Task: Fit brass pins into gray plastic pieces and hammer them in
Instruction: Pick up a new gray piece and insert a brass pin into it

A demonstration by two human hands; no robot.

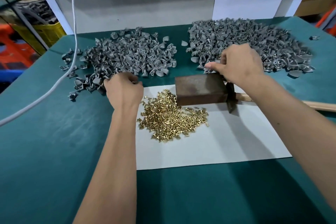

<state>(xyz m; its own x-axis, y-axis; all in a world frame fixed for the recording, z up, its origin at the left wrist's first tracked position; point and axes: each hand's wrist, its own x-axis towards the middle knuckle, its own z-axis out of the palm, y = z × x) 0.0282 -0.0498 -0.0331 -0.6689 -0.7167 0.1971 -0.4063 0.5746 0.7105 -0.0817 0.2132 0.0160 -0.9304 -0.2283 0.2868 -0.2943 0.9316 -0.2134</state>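
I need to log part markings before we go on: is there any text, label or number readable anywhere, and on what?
None readable.
White sheet under the brass pins: blank.
Steel block: no marking visible.
Crates at the left edge: too blurred to tell.

The worktop [54, 151] is covered in matt teal cloth with a faint chalky scuffing. On it lies a smooth, matt white paper sheet [218, 142]. The brass pins [171, 118] are bright, glossy yellow metal that glints. The gray plastic pieces in the left heap [131, 56] and the right heap [272, 42] look dull and smooth, with a slight sheen on their curved faces. The block [198, 89] is dark brown metal, rusty and rough-looking. The hammer handle [318, 105] is pale, smooth wood. A white cord [72, 23] looks woven and matt.
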